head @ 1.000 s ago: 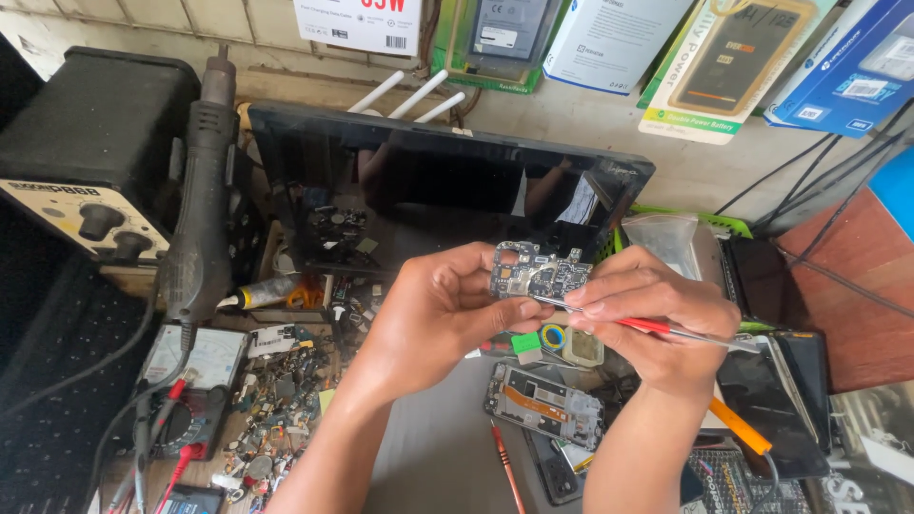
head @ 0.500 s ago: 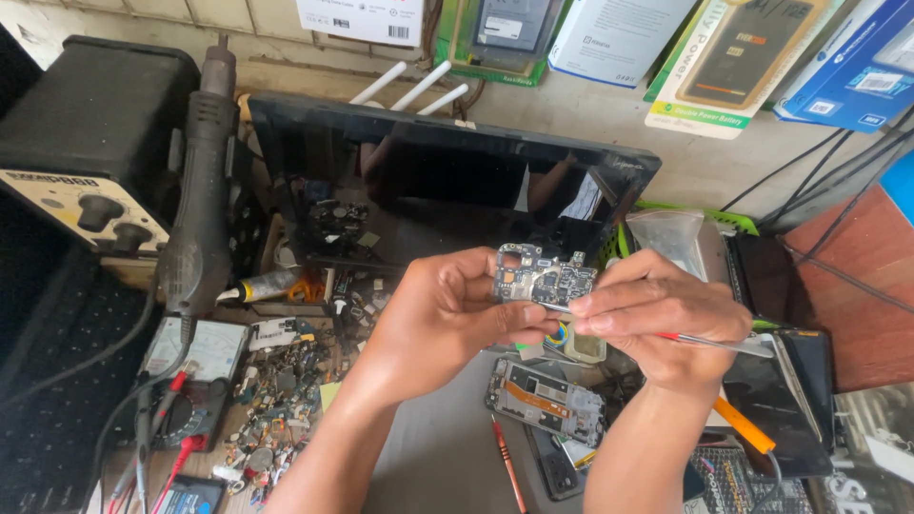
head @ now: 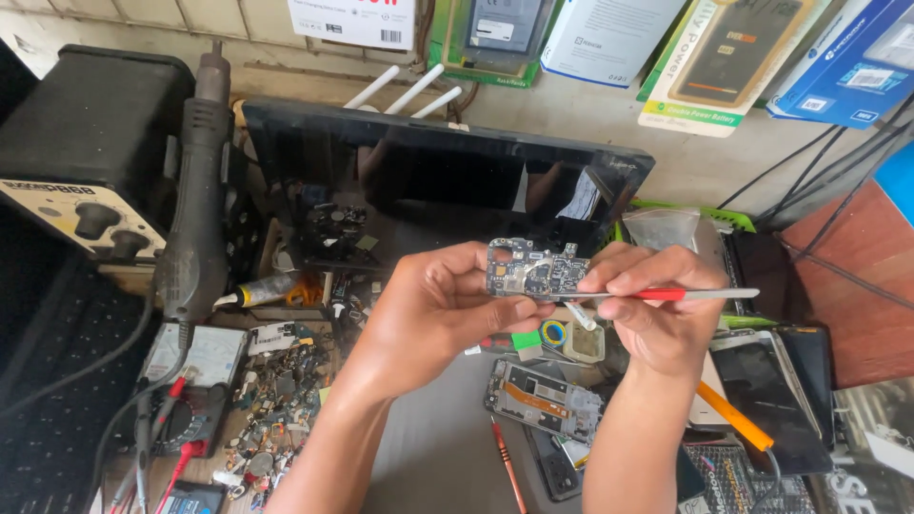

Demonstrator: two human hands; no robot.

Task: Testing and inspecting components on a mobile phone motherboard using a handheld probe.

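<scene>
My left hand (head: 433, 314) holds a small dark phone circuit board (head: 533, 271) by its left end, raised above the bench. My right hand (head: 657, 305) pinches the board's right edge and also grips a thin metal tool with a red handle (head: 685, 294), lying level and pointing left under the board. Below the hands an opened phone frame (head: 545, 398) lies on the grey mat. A small white piece sticks out under my right fingers.
A black flat screen (head: 457, 181) leans at the back. A hot-air handle (head: 195, 219) and its black station (head: 86, 152) stand left. A multimeter (head: 186, 381), loose small parts (head: 286, 400), a red screwdriver (head: 505, 466) and phones (head: 771, 400) at right crowd the bench.
Both hands with the board have drifted slightly right and down in view. The red-handled tool now lies more level under the board.
</scene>
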